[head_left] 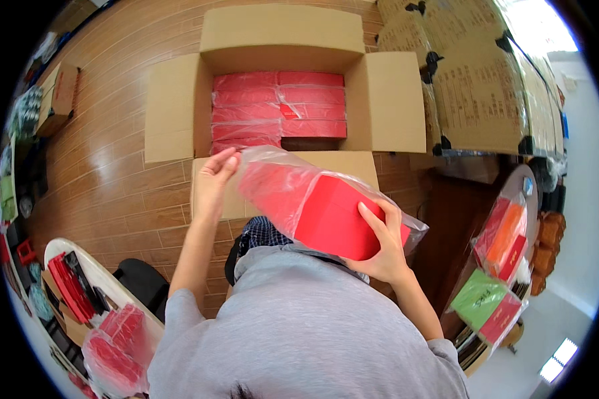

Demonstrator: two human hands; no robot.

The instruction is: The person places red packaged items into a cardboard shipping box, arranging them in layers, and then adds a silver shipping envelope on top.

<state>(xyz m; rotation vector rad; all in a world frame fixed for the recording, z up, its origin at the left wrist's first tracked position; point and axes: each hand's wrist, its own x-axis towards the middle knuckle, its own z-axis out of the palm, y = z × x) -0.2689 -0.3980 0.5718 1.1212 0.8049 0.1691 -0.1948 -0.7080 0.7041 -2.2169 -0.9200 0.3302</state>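
My right hand grips a red box by its near right corner, thumb across its top face. A clear plastic bag lies around part of the box and stretches to the left. At that left end, the fingertips of my left hand pinch the bag's edge. Just beyond my hands stands an open cardboard carton with its flaps folded out. Inside it, red boxes in clear plastic lie in two columns, with a gap at the near right. The bag covers part of the near flap.
Large taped cartons are stacked at the right. Below them, a round table holds bagged red, orange and green boxes. On the left, a white table carries red items and plastic bags, beside a black chair. Wooden flooring surrounds the carton.
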